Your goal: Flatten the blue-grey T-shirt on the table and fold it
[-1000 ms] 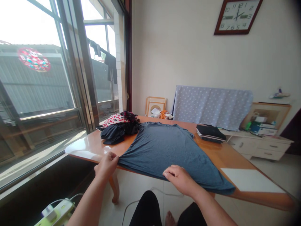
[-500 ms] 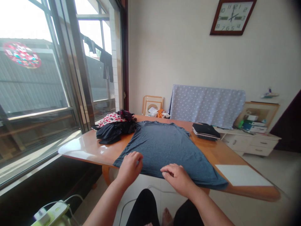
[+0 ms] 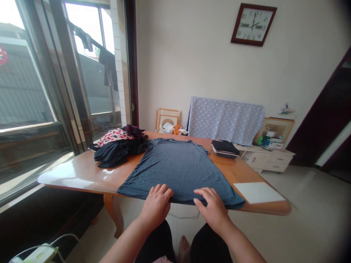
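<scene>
Resting on the near hem of a blue-grey cotton T-shirt, a person's left hand and right hand lie side by side at the front edge of a glossy orange-brown wooden tabletop. The right hand is flat and open, its fingers spread on the fabric and holding nothing. The left hand has its fingers bent over the hem. Its thumb is hidden, so it cannot be told whether it pinches the cloth.

The T-shirt is spread flat along the middle of the tabletop, collar toward the far wall and hem just over the near edge. A pale green power strip lies on the floor at lower left. Near the front right corner, just beside the shirt, lies a flat white rectangular sheet.

Farther back on the left, touching the shirt's shoulder, is a heap of black garments with a red-and-white spotted cloth on top. A folded black stack sits beside the far right sleeve.

Beyond the tabletop, pale wooden picture frames and a light blue polka-dot cloth stand against the cream wall, next to a low white drawer cabinet. A square brown-framed wall clock hangs high above. Dark clothes hang outside the tall window at left.
</scene>
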`<state>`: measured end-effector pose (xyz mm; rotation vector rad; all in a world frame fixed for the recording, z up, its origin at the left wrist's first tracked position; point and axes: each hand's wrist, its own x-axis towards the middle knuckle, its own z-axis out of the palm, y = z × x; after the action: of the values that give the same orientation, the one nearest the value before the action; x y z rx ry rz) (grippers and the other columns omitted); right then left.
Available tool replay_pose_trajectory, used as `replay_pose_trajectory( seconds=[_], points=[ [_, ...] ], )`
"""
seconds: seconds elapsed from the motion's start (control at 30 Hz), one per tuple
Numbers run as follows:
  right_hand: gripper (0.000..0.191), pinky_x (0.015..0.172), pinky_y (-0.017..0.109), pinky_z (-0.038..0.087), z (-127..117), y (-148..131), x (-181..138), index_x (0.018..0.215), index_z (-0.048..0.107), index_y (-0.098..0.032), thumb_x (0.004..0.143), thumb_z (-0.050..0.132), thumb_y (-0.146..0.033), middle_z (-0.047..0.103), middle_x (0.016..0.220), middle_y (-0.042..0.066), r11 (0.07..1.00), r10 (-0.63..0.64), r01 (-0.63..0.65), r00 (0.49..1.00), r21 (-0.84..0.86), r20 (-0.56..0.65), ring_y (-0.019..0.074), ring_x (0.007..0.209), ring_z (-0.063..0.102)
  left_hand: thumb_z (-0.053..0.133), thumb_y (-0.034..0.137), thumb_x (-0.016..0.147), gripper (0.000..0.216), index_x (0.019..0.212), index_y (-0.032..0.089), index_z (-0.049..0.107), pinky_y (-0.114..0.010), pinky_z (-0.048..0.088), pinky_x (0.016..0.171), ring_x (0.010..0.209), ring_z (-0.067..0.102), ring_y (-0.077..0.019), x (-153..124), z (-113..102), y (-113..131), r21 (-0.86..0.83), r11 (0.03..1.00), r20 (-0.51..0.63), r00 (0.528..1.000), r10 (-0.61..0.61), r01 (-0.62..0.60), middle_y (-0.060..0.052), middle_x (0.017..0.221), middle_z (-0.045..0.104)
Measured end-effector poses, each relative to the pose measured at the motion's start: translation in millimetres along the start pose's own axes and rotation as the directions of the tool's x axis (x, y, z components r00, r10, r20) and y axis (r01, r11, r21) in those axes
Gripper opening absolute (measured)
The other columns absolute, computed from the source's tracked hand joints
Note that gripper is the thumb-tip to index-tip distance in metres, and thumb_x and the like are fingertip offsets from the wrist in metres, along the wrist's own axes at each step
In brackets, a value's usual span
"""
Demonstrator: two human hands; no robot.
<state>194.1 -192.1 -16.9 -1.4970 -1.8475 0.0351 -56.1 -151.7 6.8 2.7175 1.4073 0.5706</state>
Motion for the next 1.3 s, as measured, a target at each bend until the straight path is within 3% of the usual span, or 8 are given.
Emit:
replay_pose_trajectory(
  seconds=[0.17,0.33,0.67,0.9,1.03,1.13,1.3],
  points=[
    [0.042,0.097,0.042,0.040,0,-24,-5,0.123,0.062,-0.031,0.082,0.065,-0.027,0.065,0.120,0.005,0.994,-0.018,0.031,0.993,-0.108,0.116,0.0264,0.114,0.054,0.053,0.016,0.082,0.017,0.093,0.026,0.060,-0.036,0.036,0.080,0.097,0.051,-0.0249,-1,-6,-3,-0.048,0.998,-0.022,0.999,0.040,-0.042,-0.005,0.098,0.058],
    [0.043,0.095,0.040,0.039,-3,-40,-1,0.125,0.060,-0.033,0.083,0.067,-0.028,0.065,0.120,0.005,0.992,-0.039,0.056,0.988,-0.110,0.150,0.0252,0.113,0.054,0.046,0.023,0.091,0.016,0.091,0.026,0.062,-0.034,0.037,0.077,0.094,0.052,-0.0233,1,-9,-6,-0.104,0.994,-0.027,0.999,0.031,-0.033,-0.006,0.095,0.059],
    [0.037,0.091,0.038,0.037,25,-42,12,0.115,0.061,-0.028,0.080,0.071,-0.029,0.064,0.110,0.005,0.990,-0.038,0.048,0.996,-0.130,0.079,0.0256,0.103,0.054,0.036,0.038,0.099,0.033,0.085,0.024,0.062,-0.033,0.037,0.075,0.090,0.055,-0.0217,10,-5,-9,-0.153,0.988,-0.042,0.998,-0.043,0.036,-0.005,0.091,0.062],
    [0.003,0.085,0.034,0.035,26,-44,14,0.089,0.062,-0.025,0.087,0.064,-0.025,0.064,0.094,0.002,0.992,-0.065,0.073,0.995,-0.107,0.082,0.0217,0.094,0.054,0.037,0.036,0.099,0.031,0.082,0.024,0.061,-0.032,0.036,0.074,0.089,0.056,-0.0211,10,-8,-9,-0.163,0.986,-0.031,0.999,-0.032,0.026,-0.004,0.090,0.062],
    [0.013,0.085,0.032,0.034,23,-41,16,0.086,0.064,-0.024,0.094,0.054,-0.026,0.064,0.093,0.002,0.994,-0.066,0.073,0.994,-0.083,0.081,0.0192,0.093,0.053,0.055,0.027,0.086,0.009,0.090,0.025,0.062,-0.031,0.036,0.076,0.092,0.055,-0.0221,8,-7,-10,-0.161,0.987,-0.033,0.999,-0.013,0.008,-0.003,0.093,0.063],
    [0.019,0.083,0.030,0.034,23,-38,18,0.084,0.064,-0.023,0.097,0.049,-0.025,0.064,0.091,0.001,0.996,-0.062,0.067,0.995,-0.064,0.077,0.0178,0.092,0.054,0.061,0.019,0.076,0.020,0.095,0.026,0.062,-0.031,0.035,0.075,0.094,0.054,-0.0223,9,-6,-10,-0.144,0.989,-0.027,0.999,-0.019,0.015,-0.003,0.097,0.063],
    [0.023,0.082,0.029,0.034,25,-32,19,0.081,0.064,-0.022,0.097,0.049,-0.027,0.065,0.088,0.001,0.996,-0.084,0.085,0.994,-0.009,0.071,0.0169,0.089,0.055,0.052,0.023,0.087,0.012,0.091,0.026,0.063,-0.030,0.035,0.075,0.093,0.054,-0.0208,9,-8,-8,-0.160,0.987,-0.031,0.999,-0.023,0.018,-0.002,0.095,0.062]
  ],
)
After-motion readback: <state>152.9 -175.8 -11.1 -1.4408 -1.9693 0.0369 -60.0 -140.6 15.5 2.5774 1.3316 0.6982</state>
